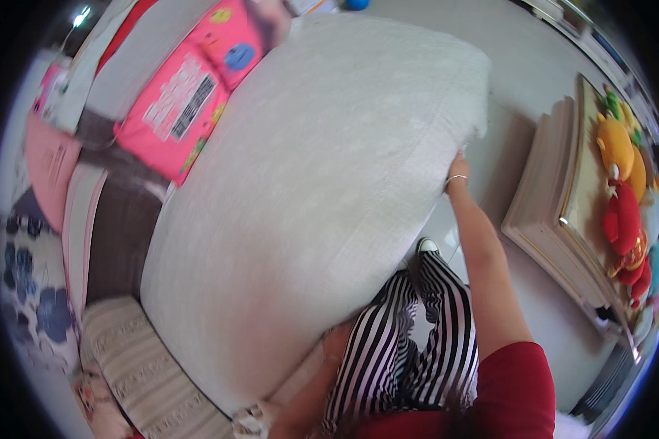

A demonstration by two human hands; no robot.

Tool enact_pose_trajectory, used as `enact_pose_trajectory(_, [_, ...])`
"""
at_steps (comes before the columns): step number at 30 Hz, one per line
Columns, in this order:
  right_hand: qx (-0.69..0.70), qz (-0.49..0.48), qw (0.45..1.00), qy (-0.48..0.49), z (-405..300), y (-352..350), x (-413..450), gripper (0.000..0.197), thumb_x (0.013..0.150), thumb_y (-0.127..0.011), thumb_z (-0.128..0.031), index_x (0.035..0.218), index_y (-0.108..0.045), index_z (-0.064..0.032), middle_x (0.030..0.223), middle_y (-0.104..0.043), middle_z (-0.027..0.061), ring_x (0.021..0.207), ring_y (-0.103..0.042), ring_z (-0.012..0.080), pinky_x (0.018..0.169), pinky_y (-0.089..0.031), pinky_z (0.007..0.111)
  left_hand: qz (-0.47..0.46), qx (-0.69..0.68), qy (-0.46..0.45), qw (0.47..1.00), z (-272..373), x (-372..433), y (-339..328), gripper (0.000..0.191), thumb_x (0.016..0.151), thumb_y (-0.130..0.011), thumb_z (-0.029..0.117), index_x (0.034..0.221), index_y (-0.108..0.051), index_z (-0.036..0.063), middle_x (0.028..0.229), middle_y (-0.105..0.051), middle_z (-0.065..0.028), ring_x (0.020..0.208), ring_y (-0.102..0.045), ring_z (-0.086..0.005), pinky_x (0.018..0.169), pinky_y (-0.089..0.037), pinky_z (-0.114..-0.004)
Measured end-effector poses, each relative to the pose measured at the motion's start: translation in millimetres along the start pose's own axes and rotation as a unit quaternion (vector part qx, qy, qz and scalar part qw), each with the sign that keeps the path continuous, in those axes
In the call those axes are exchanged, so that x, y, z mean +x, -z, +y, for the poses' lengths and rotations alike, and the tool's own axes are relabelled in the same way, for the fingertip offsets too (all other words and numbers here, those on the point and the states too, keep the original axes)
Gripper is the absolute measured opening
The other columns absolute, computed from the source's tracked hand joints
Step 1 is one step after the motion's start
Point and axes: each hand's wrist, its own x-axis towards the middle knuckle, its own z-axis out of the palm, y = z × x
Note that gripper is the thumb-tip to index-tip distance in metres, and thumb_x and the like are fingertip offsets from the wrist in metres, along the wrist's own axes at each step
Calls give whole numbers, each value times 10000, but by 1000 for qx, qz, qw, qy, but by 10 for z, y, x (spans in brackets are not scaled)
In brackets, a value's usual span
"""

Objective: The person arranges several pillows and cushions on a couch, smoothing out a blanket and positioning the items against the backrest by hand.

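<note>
A large, bulging white bundle with a fabric-like cover (318, 164) fills the middle of the view, in front of my legs in striped trousers. My right hand (459, 171), a bangle on its wrist, grips the bundle's right edge; the fingertips are hidden by the cover. My left hand (338, 341) is low at the bundle's near edge beside my leg, largely hidden, so its hold cannot be told.
Pink printed plastic parcels (170, 115) lie left of the bundle, above a striped cushion (143, 378). A low table (574, 203) with plush toys (623, 214) stands at the right. A blue ball (357, 4) is at the top edge.
</note>
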Motion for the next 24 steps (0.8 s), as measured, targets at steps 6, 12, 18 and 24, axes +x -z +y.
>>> enact_pose_trajectory(6, [8,-42,999,20,-139,710,300,552,857,-546,-306,1210,-408,96,1192,-502,281,1076,-528,303,910,-423,378,109,-123,-74,984,174,213,413,285,821,-473,235,1075,-581,163,962,-636,-38,947,-583,-223,806,-433,-370])
enact_pose_trajectory(12, [-130,-106,814,556,-751,556,-1541,448,782,-591,-106,1201,-484,12,1207,-519,198,1151,-464,346,990,-360,399,147,-226,-128,954,53,64,436,253,860,-452,233,1044,-596,136,1113,-595,-33,998,-568,-224,873,-433,-345])
enact_pose_trajectory(18, [-270,-413,475,728,-438,346,-4176,493,800,-537,-252,1285,-458,-220,1387,-374,120,1286,-322,327,1039,-252,531,107,-319,-15,942,231,-135,509,316,916,-394,303,1158,-529,152,1145,-568,-98,1069,-521,-287,931,-397,-368])
enact_pose_trajectory(24, [-454,-457,350,680,-126,241,-4322,574,843,-504,-397,1376,-318,-293,1458,-258,32,1354,-185,254,1084,-119,512,202,-196,90,955,64,-291,252,180,784,-472,106,913,-577,35,909,-616,-190,868,-593,-352,832,-449,-425])
